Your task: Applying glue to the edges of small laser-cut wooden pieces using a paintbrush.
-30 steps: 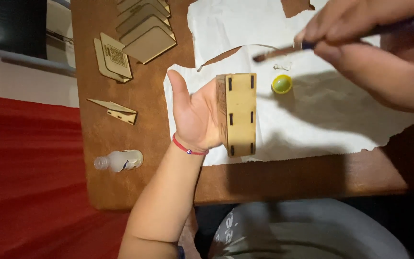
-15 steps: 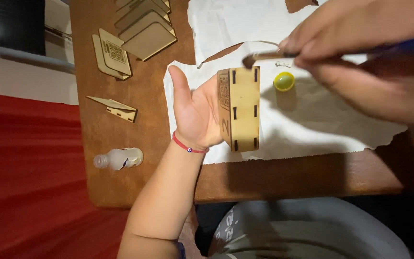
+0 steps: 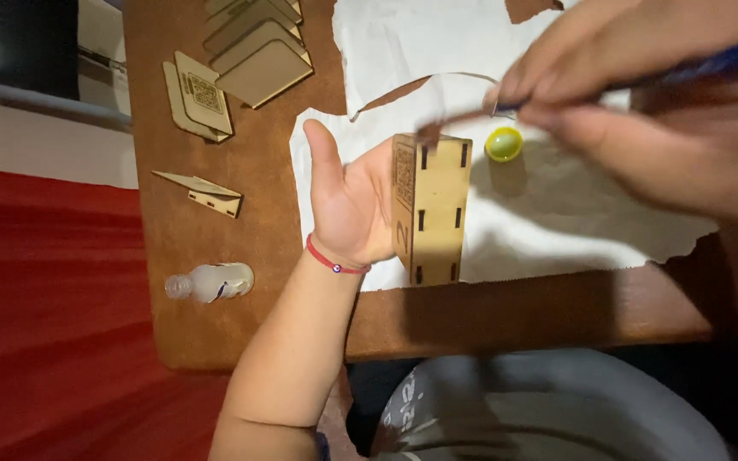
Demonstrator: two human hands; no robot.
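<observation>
While the left hand [image 3: 352, 205] cups a wooden box [image 3: 431, 209] from its left side, palm against the wall and thumb pointing up the table, the box stands over the white paper [image 3: 557, 213] near the front edge of the brown table [image 3: 241, 324]. Its long axis runs away from the person, one short end toward the table edge, the other toward the yellow cap [image 3: 503, 143] lying just beyond it on the paper. The right hand [image 3: 642, 94], blurred and close to the camera, pinches a thin brush [image 3: 463, 117] whose tip meets the far top corner of the box. To the left lie a small plastic bottle [image 3: 211, 283] on its side, a wooden wedge [image 3: 202, 193] and stacked wooden panels [image 3: 254, 51].
</observation>
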